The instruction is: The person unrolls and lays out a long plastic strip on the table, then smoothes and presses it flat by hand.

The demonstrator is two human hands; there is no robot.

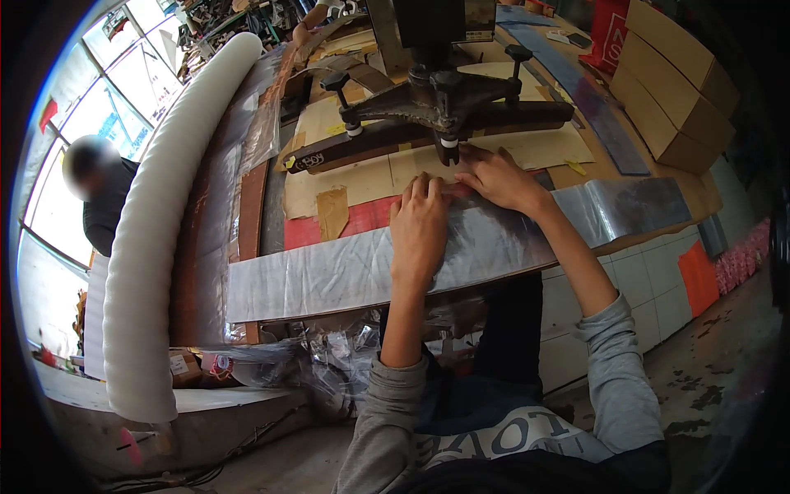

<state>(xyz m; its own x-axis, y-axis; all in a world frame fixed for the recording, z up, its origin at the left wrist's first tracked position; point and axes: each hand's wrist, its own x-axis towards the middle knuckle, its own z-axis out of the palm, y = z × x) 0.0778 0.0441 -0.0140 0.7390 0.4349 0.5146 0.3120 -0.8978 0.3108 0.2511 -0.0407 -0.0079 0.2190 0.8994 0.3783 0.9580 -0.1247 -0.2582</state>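
My left hand (420, 228) lies back up on the front edge of the worktable, fingers reaching forward and slightly bent over the clear plastic sheet (354, 267) and the red strip (346, 220). To its right, my right hand (502, 179) has its thumb and fingers apart close beside the press bar (485, 122). What lies under my fingertips is mostly hidden. Above both hands stands the dark metal press head (444, 90), carrying black knobs and the long bar. Pale board (354, 183) lies beneath the bar, and a piece of brown tape (332, 214) sticks across the red strip.
A long roll of white foam (156, 222) leans along the left side. Cardboard boxes (671, 90) and a red bag (607, 37) stand at the right. Another person (107, 193) is at the far left; a further person's hand (303, 34) shows at the back. Crumpled plastic (346, 354) hangs below the table.
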